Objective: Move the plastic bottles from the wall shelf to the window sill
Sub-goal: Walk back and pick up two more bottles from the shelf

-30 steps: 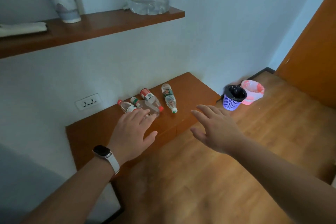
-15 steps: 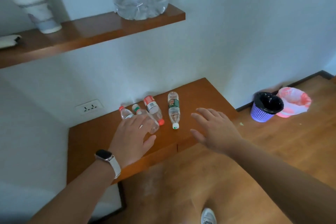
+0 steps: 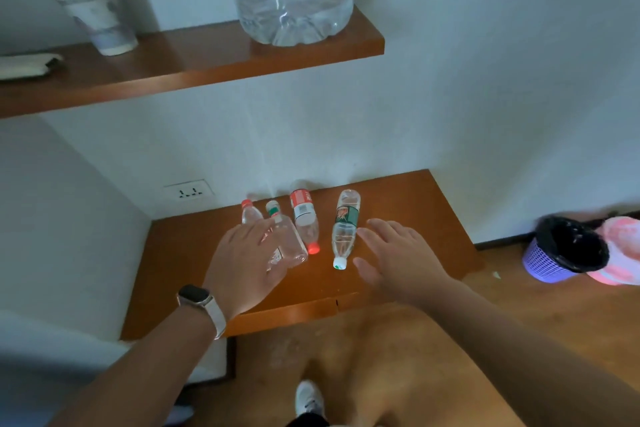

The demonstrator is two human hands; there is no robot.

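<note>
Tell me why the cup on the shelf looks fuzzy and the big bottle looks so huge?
Head view: the cup is smeared, probably by head motion, like the pink bin at the right edge; the big bottle sits close to the wide lens, so it looms and gets cut off on top; the small bottles mid-frame look sharper.
</note>
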